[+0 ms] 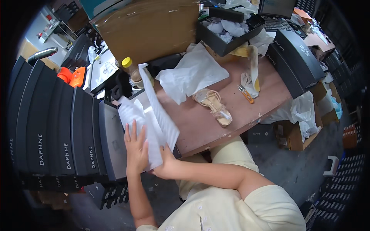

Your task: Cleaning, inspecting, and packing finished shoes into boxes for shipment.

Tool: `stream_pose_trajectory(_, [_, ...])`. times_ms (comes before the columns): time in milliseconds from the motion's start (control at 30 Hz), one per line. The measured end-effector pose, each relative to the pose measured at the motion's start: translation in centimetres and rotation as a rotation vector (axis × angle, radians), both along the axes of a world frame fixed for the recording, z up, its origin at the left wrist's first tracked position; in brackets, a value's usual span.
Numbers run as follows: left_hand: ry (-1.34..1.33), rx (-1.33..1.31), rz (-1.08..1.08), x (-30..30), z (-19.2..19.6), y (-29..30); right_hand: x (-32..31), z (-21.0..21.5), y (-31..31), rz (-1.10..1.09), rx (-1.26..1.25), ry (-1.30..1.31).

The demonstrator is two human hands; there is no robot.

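My left hand (135, 152) lies with fingers spread on white wrapping paper (133, 113) at the table's left end. Beside it, my right hand (166, 164) reaches across my body and pinches the paper's near edge, where a flap (163, 119) stands up. Part of the right hand's fingers is hidden by the paper. Whatever lies beneath the paper is hidden. A beige strappy sandal (217, 107) rests on the table, to the right of both hands, with a clear wrap on its strap.
Black shoe boxes (54, 127) stand in a row at the left. Orange-handled snips (245, 94) and a loose white sheet (192, 73) lie on the brown table (192, 134). Behind are a yellow-capped bottle (129, 65), a large carton (150, 29) and an open black box (231, 36) of crumpled paper.
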State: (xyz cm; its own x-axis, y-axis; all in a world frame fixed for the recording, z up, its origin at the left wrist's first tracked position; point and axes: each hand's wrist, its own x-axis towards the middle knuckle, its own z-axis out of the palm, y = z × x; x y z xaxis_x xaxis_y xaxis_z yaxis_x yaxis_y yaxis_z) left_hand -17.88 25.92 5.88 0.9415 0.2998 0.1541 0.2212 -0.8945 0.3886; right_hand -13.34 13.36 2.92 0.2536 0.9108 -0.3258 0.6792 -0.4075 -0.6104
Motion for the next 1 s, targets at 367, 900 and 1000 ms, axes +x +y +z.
stream_pose_trajectory(367, [0.275,-0.173,0.148,4.3,-5.1,-2.2,6.5,7.3,-9.9,0.346,0.560,0.200])
stream_pose_trajectory(900, [-0.661,-0.326,0.062,6.2,4.3,-12.7,24.4,-3.8,4.3,-0.342,0.344,-0.989])
stream_pose_trajectory(1000, [-0.769,-0.348,0.382,9.2,6.5,-9.5,23.1,4.1,0.7,-0.153,0.669,-0.507])
